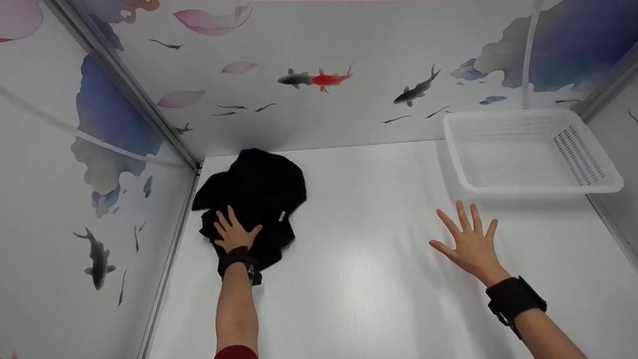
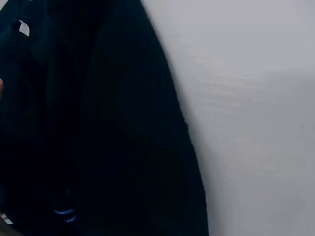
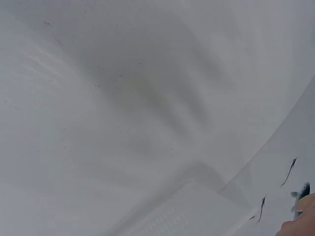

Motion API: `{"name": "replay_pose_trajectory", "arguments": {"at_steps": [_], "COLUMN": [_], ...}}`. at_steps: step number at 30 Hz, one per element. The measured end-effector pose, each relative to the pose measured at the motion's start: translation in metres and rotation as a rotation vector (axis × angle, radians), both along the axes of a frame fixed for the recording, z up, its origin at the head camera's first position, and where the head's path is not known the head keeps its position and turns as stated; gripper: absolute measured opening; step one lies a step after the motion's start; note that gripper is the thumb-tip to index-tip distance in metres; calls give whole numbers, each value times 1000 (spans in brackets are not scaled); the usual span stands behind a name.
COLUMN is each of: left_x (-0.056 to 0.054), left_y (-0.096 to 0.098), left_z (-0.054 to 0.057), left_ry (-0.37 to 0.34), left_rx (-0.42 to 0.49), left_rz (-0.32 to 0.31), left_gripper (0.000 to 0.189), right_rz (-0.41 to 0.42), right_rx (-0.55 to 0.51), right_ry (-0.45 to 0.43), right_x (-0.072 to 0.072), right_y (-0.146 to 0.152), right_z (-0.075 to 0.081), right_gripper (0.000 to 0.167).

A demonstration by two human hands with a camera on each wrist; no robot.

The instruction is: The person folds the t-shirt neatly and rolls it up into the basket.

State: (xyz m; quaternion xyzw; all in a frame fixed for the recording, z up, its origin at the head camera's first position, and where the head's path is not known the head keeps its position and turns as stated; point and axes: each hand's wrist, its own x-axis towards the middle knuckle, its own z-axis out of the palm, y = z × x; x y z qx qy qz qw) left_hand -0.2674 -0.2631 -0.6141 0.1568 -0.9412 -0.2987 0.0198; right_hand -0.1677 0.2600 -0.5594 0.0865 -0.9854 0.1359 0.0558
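A rumpled heap of black cloth (image 1: 264, 184) lies at the back left of the white table, a small white tag (image 1: 282, 216) showing on it. My left hand (image 1: 234, 234) is spread over the near part of the heap, palm down with fingers apart. In the left wrist view the dark cloth (image 2: 133, 123) fills the left side, with a white tag (image 2: 23, 28) near the top. On the right, my right hand (image 1: 471, 247) is held with fingers spread and nothing in it, just in front of the white basket (image 1: 466, 188). Only a bit of that hand (image 3: 300, 223) enters the right wrist view.
The basket stands at the back right, close to the corner. White panels painted with fish and petals enclose the table (image 1: 349, 224): a back wall (image 1: 359, 40), a left wall (image 1: 40, 199) with a metal frame, and a right wall (image 1: 615, 149).
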Motion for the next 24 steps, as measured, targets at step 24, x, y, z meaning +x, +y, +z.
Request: {"name": "replay_pose_trajectory", "arguments": {"at_steps": [24], "left_x": [26], "left_y": [49], "left_z": [-32], "left_ry": [44], "left_rx": [-227], "left_rz": [-142], "left_gripper": [79], "right_rz": [13], "right_rx": [-35], "right_ry": [-12], "right_x": [-3], "right_y": [-6], "right_z": [-2], "right_gripper": [72]}}
